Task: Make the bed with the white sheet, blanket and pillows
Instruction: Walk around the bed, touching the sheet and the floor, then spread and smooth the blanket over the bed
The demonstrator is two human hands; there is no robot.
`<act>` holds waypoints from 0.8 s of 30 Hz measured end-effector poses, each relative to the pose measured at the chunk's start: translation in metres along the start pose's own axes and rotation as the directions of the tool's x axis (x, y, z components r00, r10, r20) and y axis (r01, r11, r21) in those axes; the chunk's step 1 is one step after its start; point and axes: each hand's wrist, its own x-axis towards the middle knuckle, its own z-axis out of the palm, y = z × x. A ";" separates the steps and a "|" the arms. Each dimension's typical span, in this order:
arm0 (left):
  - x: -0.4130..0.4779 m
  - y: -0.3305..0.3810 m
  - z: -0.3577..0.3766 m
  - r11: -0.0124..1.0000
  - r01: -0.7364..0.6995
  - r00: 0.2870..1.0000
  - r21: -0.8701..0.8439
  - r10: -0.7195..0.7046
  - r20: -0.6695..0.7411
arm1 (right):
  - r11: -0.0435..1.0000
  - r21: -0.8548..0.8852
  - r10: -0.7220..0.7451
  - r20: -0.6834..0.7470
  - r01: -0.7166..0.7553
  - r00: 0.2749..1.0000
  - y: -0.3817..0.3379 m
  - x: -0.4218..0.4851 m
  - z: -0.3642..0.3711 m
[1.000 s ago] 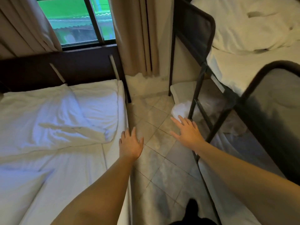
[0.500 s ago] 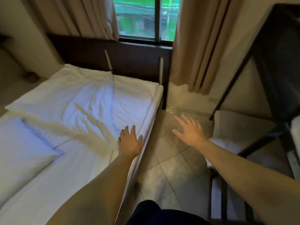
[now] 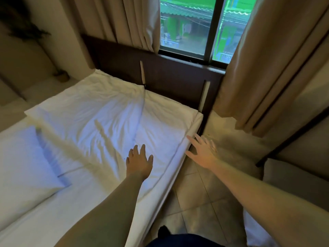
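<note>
White sheet (image 3: 160, 125) under spread, empty left hand (image 3: 139, 162); right hand (image 3: 203, 152) likewise splayed, empty-gripped.

Bare forearms, dark trousers (image 3: 181, 240)

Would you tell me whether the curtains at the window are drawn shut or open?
Open: the curtains hang bunched at either side, and the window shows bare between them.

**Small bedroom by a window**

A dark-framed window (image 3: 203, 27) sits far, flanked by beige curtains (image 3: 267, 65). Below it runs a dark wooden headboard (image 3: 170, 77). Tiled floor (image 3: 201, 198) lies right; cream wall (image 3: 35, 50) left, dimly lit.
</note>
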 end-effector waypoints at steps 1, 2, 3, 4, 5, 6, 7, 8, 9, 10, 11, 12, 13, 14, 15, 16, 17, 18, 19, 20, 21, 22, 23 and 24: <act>0.015 0.001 -0.006 1.000 0.006 1.000 0.000 -0.006 -0.005 | 1.000 -0.001 -0.014 0.001 0.014 1.000 -0.002 0.017 -0.006; 0.029 0.001 -0.011 1.000 0.017 1.000 -0.003 -0.017 -0.011 | 1.000 -0.004 -0.030 -0.001 0.030 1.000 -0.003 0.034 -0.010; 0.043 0.001 -0.015 0.999 0.032 0.999 -0.004 -0.032 -0.016 | 0.999 -0.009 -0.050 -0.002 0.050 0.999 -0.003 0.051 -0.012; 0.054 0.000 -0.018 0.999 0.049 0.999 -0.005 -0.049 -0.022 | 0.997 -0.010 -0.070 -0.002 0.070 0.998 -0.003 0.068 -0.014; 0.065 -0.001 -0.020 0.998 0.066 0.997 -0.005 -0.066 -0.028 | 0.996 -0.009 -0.089 0.000 0.089 0.996 -0.003 0.084 -0.015; 0.074 -0.002 -0.022 0.996 0.085 0.996 -0.008 -0.085 -0.035 | 0.994 -0.010 -0.106 0.007 0.106 0.994 -0.003 0.100 -0.016; 0.083 -0.003 -0.022 0.994 0.107 0.993 -0.013 -0.108 -0.040 | 0.992 -0.014 -0.124 0.019 0.124 0.992 -0.002 0.115 -0.018; 0.091 -0.003 -0.022 0.991 0.133 0.990 -0.020 -0.134 -0.046 | 0.989 -0.022 -0.143 0.034 0.144 0.989 -0.002 0.130 -0.019; 0.098 -0.003 -0.022 0.986 0.162 0.985 -0.027 -0.163 -0.054 | 0.985 -0.035 -0.167 0.047 0.168 0.985 -0.001 0.144 -0.020; 0.106 -0.003 -0.021 0.981 0.192 0.979 -0.035 -0.194 -0.062 | 0.979 -0.047 -0.194 0.058 0.197 0.979 0.000 0.159 -0.021; 0.113 -0.003 -0.020 0.974 0.223 0.972 -0.043 -0.226 -0.071 | 0.972 -0.055 -0.226 0.068 0.230 0.972 0.001 0.175 -0.022; 0.119 -0.002 -0.020 0.966 0.253 0.963 -0.052 -0.257 -0.082 | 0.963 -0.058 -0.259 0.078 0.264 0.963 0.002 0.191 -0.023; 0.126 -0.001 -0.019 0.956 0.285 0.952 -0.065 -0.290 -0.094 | 0.953 -0.058 -0.293 0.091 0.299 0.952 0.003 0.209 -0.024; 0.131 0.001 -0.018 0.945 0.318 0.939 -0.081 -0.326 -0.107 | 0.941 -0.058 -0.326 0.107 0.333 0.939 0.005 0.227 -0.026; 0.136 0.003 -0.017 0.930 0.355 0.923 -0.099 -0.365 -0.119 | 0.929 -0.058 -0.356 0.125 0.366 0.926 0.005 0.245 -0.028; 0.140 0.006 -0.015 0.912 0.393 0.904 -0.116 -0.406 -0.132 | 0.915 -0.063 -0.387 0.145 0.399 0.911 0.006 0.262 -0.030; 0.142 0.010 -0.013 0.893 0.430 0.883 -0.135 -0.447 -0.140 | 0.899 -0.072 -0.417 0.165 0.432 0.894 0.006 0.278 -0.032; 0.142 0.015 -0.011 0.872 0.466 0.862 -0.153 -0.486 -0.145 | 0.880 -0.083 -0.447 0.182 0.467 0.876 0.006 0.293 -0.034; 0.142 0.019 -0.009 0.851 0.498 0.840 -0.169 -0.521 -0.151 | 0.860 -0.093 -0.478 0.198 0.502 0.856 0.004 0.306 -0.036; 0.141 0.024 -0.006 0.830 0.528 0.817 -0.183 -0.554 -0.157 | 0.838 -0.099 -0.509 0.215 0.537 0.833 0.002 0.317 -0.038; 0.140 0.028 -0.004 0.807 0.557 0.794 -0.198 -0.587 -0.159 | 0.814 -0.105 -0.538 0.235 0.571 0.810 -0.001 0.328 -0.039; 0.138 0.031 -0.001 0.782 0.584 0.770 -0.216 -0.618 -0.157 | 0.789 -0.114 -0.565 0.252 0.604 0.786 -0.005 0.338 -0.041; 0.136 0.033 0.002 0.756 0.610 0.746 -0.238 -0.649 -0.150 | 0.763 -0.127 -0.590 0.267 0.634 0.762 -0.011 0.348 -0.042; 0.134 0.035 0.005 0.727 0.634 0.722 -0.263 -0.678 -0.137 | 0.735 -0.142 -0.613 0.279 0.663 0.740 -0.018 0.356 -0.042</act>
